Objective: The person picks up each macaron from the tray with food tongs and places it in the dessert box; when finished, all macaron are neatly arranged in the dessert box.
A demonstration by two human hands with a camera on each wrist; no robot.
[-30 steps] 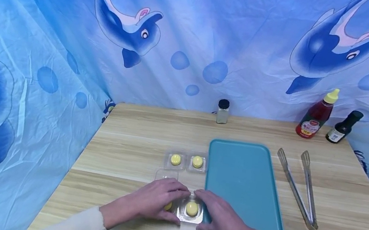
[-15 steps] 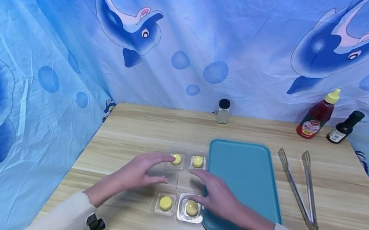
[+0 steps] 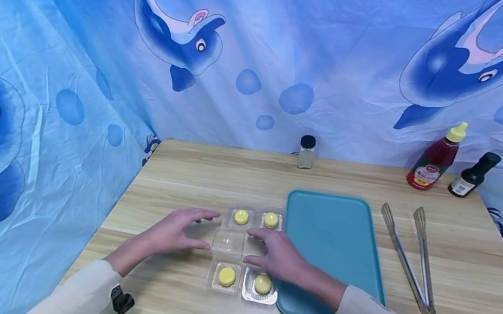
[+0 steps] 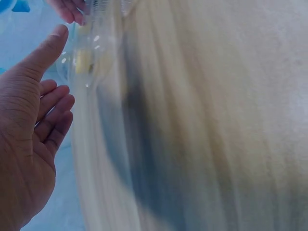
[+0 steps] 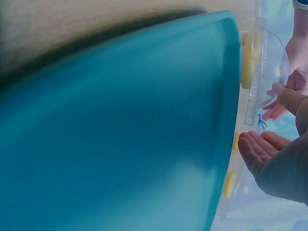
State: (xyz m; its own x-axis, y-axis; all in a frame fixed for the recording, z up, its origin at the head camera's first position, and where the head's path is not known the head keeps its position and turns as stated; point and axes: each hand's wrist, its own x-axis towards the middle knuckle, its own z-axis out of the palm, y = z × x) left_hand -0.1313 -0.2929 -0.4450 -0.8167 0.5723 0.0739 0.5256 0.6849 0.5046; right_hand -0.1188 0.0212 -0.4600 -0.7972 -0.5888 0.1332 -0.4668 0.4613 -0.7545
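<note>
My left hand (image 3: 174, 233) is held with fingers extended left of a clear plastic lid (image 3: 228, 243), apart from it. To the lid's right, my right hand (image 3: 279, 256) hovers with fingers loosely bent, holding nothing. In front lie two clear boxes, each with a round yellow cake: the front left cake (image 3: 227, 276) and the front right cake (image 3: 263, 284). A clear dome (image 5: 275, 67) covers one box in the right wrist view. Behind the lid are two more cakes, the back left cake (image 3: 241, 217) and the back right cake (image 3: 271, 220), the latter's box partly behind my right hand.
A blue tray (image 3: 331, 246) lies directly right of the boxes, partly under my right forearm. Metal tongs (image 3: 413, 259) lie spread beyond it. At the back stand a small black-capped jar (image 3: 306, 153), a red sauce bottle (image 3: 433, 161) and a dark bottle (image 3: 473, 176).
Both hands have left the front right box, which they flanked a second ago. The left hand has moved back and left; the right hand has moved back, then left toward the clear lid.
</note>
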